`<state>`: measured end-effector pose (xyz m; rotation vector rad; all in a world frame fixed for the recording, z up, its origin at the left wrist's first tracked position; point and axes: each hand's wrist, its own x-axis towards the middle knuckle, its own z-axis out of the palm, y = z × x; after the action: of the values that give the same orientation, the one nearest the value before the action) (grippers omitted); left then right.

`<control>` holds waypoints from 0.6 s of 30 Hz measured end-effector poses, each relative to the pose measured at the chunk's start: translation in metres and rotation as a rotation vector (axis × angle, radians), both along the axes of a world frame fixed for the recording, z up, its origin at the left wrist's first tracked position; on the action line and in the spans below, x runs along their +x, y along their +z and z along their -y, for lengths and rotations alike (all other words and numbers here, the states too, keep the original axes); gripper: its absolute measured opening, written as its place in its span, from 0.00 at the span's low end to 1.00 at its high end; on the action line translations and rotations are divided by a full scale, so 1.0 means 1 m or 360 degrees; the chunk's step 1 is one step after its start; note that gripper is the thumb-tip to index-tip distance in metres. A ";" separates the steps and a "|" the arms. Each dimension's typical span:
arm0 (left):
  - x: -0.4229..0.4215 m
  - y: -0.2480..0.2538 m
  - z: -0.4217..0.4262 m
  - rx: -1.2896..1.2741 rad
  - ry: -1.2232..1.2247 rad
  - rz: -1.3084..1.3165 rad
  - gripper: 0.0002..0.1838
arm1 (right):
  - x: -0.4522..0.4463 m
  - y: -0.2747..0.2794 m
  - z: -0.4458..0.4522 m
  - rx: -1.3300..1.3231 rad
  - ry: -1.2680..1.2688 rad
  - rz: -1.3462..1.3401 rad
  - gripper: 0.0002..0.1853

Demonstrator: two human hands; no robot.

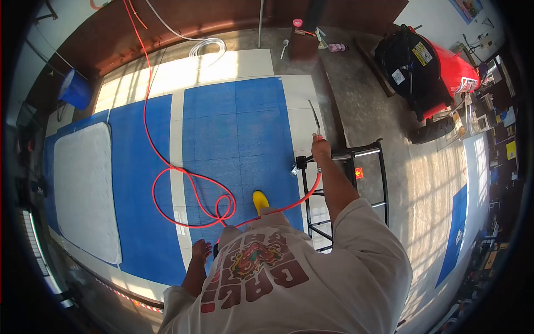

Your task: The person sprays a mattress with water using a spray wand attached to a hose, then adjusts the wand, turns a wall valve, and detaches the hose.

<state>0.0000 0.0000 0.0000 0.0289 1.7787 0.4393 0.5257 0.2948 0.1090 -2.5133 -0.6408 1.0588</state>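
Right hand (321, 149) is shut around the thin metal pipe (315, 114), near the black rack (364, 149). The red hose (174, 167) runs from it and loops on the blue floor (233, 128). The left hand (201, 249) is low, fingers a bit spread, beside the shirt (345, 278).

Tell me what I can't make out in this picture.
All in the head view:
Glossy red rubber hose: far end cut off by the top edge.
Second foot: hidden by the beige printed T-shirt; one yellow boot shows.
Yellow rectangular label on the black-and-red machine: print too small.
Left hand: small, shadowed; any grip is unclear.
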 end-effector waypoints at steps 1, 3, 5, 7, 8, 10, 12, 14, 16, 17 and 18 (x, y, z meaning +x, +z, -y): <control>0.004 0.026 0.001 0.0056 0.0061 -0.0055 0.21 | 0.000 -0.001 0.006 -0.0030 0.0061 0.0006 0.33; 0.088 0.004 -0.073 0.0250 0.0058 0.0129 0.22 | 0.096 -0.045 -0.064 0.0146 0.0383 0.0573 0.33; 0.085 0.035 -0.081 0.0315 0.0022 0.0098 0.23 | 0.079 -0.031 -0.069 0.0051 0.0544 0.0605 0.33; 0.089 0.035 -0.085 0.0335 -0.0034 0.0121 0.24 | 0.076 -0.016 -0.077 -0.0009 0.0648 0.0511 0.32; 0.091 0.034 -0.085 0.0332 -0.0033 0.0138 0.25 | 0.077 -0.017 -0.079 -0.0017 0.0694 0.0525 0.33; 0.087 0.029 -0.083 0.0288 -0.0027 0.0107 0.25 | 0.075 -0.028 -0.080 0.0051 0.0744 0.0540 0.33; 0.080 0.025 -0.079 0.0253 -0.0009 0.0082 0.25 | 0.068 -0.033 -0.083 0.0072 0.0806 0.0502 0.33; 0.070 0.022 -0.069 0.0184 0.0083 0.0039 0.25 | 0.054 -0.035 -0.086 0.0007 0.0824 0.0426 0.33; 0.062 0.021 -0.058 0.0156 0.0122 0.0012 0.24 | 0.041 -0.049 -0.087 0.0027 0.0700 0.0207 0.33; 0.058 0.017 -0.052 0.0106 0.0129 0.0012 0.23 | 0.034 -0.057 -0.087 0.0140 0.0687 0.0240 0.33; 0.053 0.012 -0.045 0.0056 0.0133 0.0014 0.23 | 0.027 -0.054 -0.086 0.0142 0.0688 0.0242 0.33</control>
<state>0.0527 0.0451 0.0120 -0.0223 1.7683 0.5303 0.5524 0.3810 0.0547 -2.4510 -1.2892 0.9480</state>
